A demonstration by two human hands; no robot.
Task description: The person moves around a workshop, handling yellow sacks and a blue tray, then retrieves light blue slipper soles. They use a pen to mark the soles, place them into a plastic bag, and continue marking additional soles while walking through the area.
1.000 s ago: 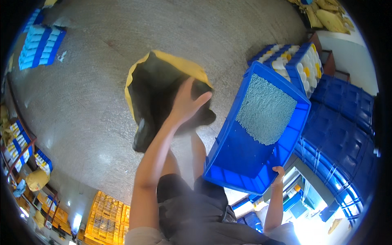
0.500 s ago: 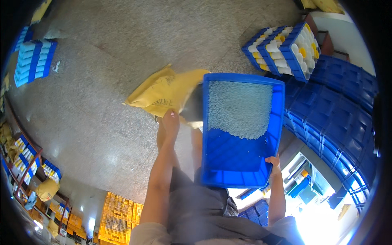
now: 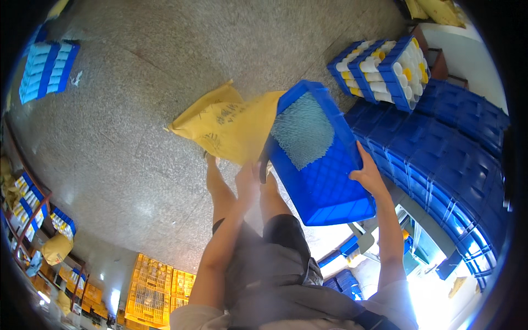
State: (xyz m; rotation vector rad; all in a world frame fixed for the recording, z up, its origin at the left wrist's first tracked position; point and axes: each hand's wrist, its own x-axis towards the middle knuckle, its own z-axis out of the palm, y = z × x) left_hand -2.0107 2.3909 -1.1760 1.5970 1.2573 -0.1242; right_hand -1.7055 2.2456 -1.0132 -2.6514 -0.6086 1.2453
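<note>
A blue plastic bin point(image 3: 330, 201) is tilted in front of me, its far end against the yellow sack point(image 3: 234, 124). Pale greenish-white pellets point(image 3: 305, 132) lie heaped at that far end; the near part of the bin's floor is bare. My right hand point(image 3: 369, 173) is closed on the bin's right rim, thumb on the inner side. My left hand point(image 3: 250, 179) is smeared by motion at the sack's lower edge, close to the bin's left side. Its fingers do not show clearly. The sack's mouth is hidden behind the bin.
Stacked blue crates point(image 3: 429, 143) line the right side. Beyond them stands a blue rack of white and yellow tubes point(image 3: 379, 71). Yellow crates point(image 3: 151, 291) are at the lower left, and a light-blue stack point(image 3: 49, 71) at the far left. Concrete floor point(image 3: 137, 165) surrounds my legs.
The bin has turned, its far end swinging left over the sack and its near end right. The pellets have shifted toward the far left. My left hand has moved right and nearer me.
</note>
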